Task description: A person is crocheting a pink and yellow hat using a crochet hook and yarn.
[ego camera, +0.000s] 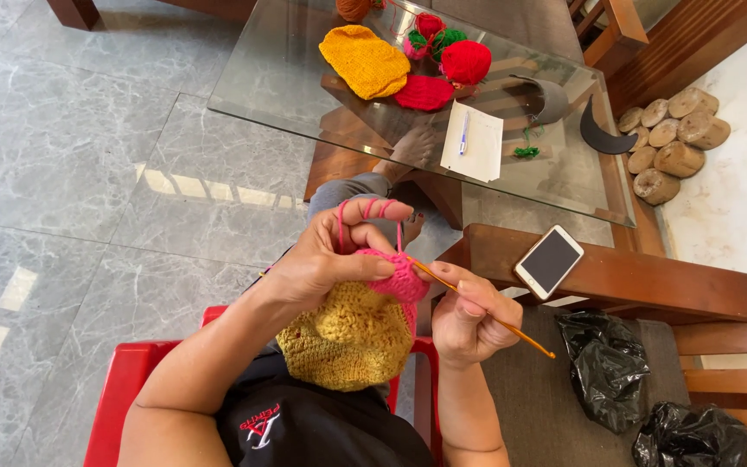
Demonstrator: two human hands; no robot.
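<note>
My left hand point(330, 255) pinches a crochet piece point(352, 333), mustard yellow below with a pink edge point(401, 278) at the top. Pink yarn point(365, 210) loops over my raised left fingers. In my right hand point(470, 318) is an orange crochet hook point(512, 329), its tip pushed into the pink edge. I sit on a red plastic chair point(127, 380), and the work hangs over my lap.
A glass table point(287, 78) ahead carries a yellow knitted piece point(365, 60), red and green yarn balls point(464, 60), and a paper with a pen point(473, 138). A phone point(548, 261) lies on a wooden armrest. Black plastic bags point(607, 363) sit at my right. Round stones point(672, 138) lie beyond.
</note>
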